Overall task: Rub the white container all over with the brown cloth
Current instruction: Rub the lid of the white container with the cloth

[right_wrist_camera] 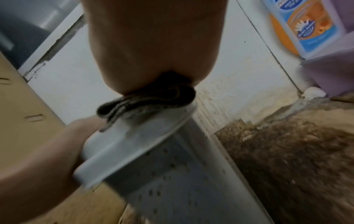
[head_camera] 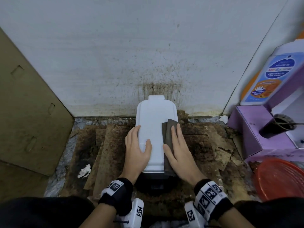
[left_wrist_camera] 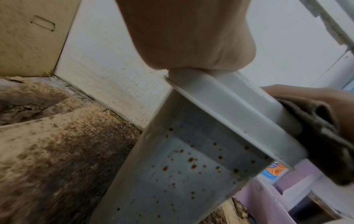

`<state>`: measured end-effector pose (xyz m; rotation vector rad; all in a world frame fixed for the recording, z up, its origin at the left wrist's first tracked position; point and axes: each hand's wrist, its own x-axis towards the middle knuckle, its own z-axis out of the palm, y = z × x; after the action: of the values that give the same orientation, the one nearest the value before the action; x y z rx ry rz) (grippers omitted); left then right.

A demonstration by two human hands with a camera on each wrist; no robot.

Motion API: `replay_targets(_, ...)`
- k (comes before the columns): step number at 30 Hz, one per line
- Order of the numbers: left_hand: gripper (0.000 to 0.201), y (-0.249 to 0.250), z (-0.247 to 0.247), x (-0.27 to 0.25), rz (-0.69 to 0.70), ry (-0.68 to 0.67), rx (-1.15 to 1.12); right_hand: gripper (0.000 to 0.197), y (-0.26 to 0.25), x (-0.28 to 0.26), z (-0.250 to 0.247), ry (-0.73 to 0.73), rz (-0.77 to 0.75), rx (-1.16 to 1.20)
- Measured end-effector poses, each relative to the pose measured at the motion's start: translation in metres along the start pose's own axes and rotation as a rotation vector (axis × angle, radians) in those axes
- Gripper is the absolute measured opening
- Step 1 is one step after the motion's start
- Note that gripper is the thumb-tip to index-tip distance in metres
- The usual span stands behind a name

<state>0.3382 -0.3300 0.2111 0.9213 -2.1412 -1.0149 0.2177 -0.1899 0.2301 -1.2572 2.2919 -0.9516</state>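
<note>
The white container (head_camera: 153, 122) stands on stained sheets in front of the wall, seen from above with its lid on. Its side wall (left_wrist_camera: 191, 166) is speckled with rusty spots. My left hand (head_camera: 137, 145) lies flat on the lid's left part, fingers along the left edge and thumb on top. The folded brown cloth (head_camera: 167, 129) covers the lid's right edge, and my right hand (head_camera: 176, 145) presses it down with straight fingers. In the right wrist view the cloth (right_wrist_camera: 153, 98) is bunched between my palm (right_wrist_camera: 153, 45) and the lid's rim.
A cardboard box (head_camera: 24, 104) stands at the left. A purple box (head_camera: 263, 129) with a dark cup (head_camera: 278, 125) and a wash bottle (head_camera: 271, 74) stands at the right, a red basket (head_camera: 279, 178) below it. A crumpled tissue (head_camera: 84, 171) lies front left. The stained wall (head_camera: 148, 55) is close behind.
</note>
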Motion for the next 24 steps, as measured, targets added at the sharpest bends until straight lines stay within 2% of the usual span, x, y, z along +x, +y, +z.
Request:
replay_targets(2, 0.057, 0.0, 0.001, -0.001, 0.002, 0.005, -0.002, 0.072, -0.001, -0.011, 0.007, 0.035, -0.006, -0.03)
replay_targets(5, 0.056, -0.002, -0.001, 0.001, 0.002, 0.004, -0.019, 0.072, 0.001, -0.004, 0.0, -0.001, -0.032, -0.092)
replay_targets(13, 0.056, -0.004, -0.003, 0.003, -0.003, -0.035, -0.037, 0.079, 0.015, 0.08, -0.033, -0.237, -0.009, -0.093)
replay_targets(18, 0.06, -0.004, -0.005, 0.003, -0.011, -0.055, -0.05, 0.077, 0.016, 0.119, -0.045, -0.285, -0.007, -0.066)
replay_targets(24, 0.059, -0.003, -0.005, 0.001, 0.001, -0.074, -0.035, 0.079, 0.018, 0.103, -0.043, -0.274, 0.015, 0.026)
